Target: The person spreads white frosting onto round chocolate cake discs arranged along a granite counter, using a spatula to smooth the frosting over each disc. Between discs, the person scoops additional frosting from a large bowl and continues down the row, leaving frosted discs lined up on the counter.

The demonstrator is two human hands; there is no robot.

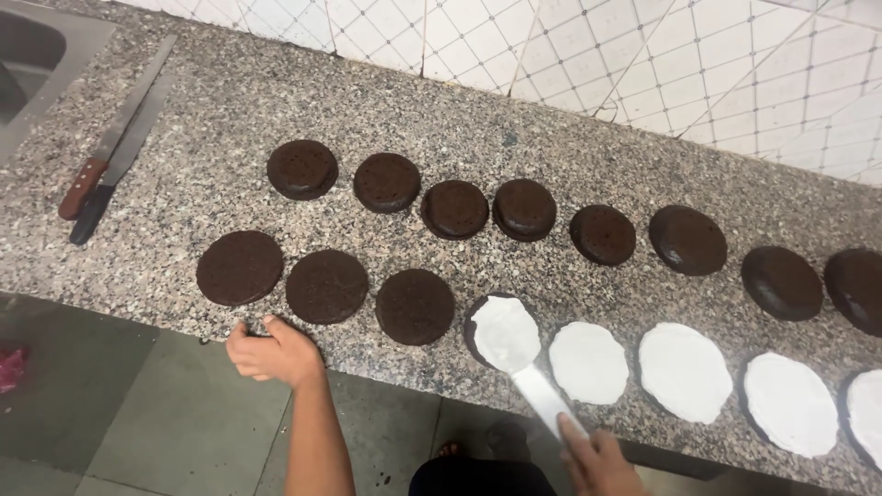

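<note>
We are spreading white cream on a dark round cake layer (501, 329) lying near the front edge of the speckled stone bench (230, 101), fourth from the left in the front row. Our right hand (597, 459) is closing around the handle of a cream-coated spatula (537, 390), its blade lying on that layer. Our left hand (274, 354) is curling loosely on the bench edge, holding nothing, just in front of two bare layers (326, 286). To the right of the half-covered layer, four fully creamed layers (684, 372) are lying in line, close but apart. Behind them, a back row of eight bare dark layers (454, 208) is running across the bench. Far left, two long knives (115, 138) are lying side by side near a metal sink (37, 55). Nothing is blocking either hand.
</note>
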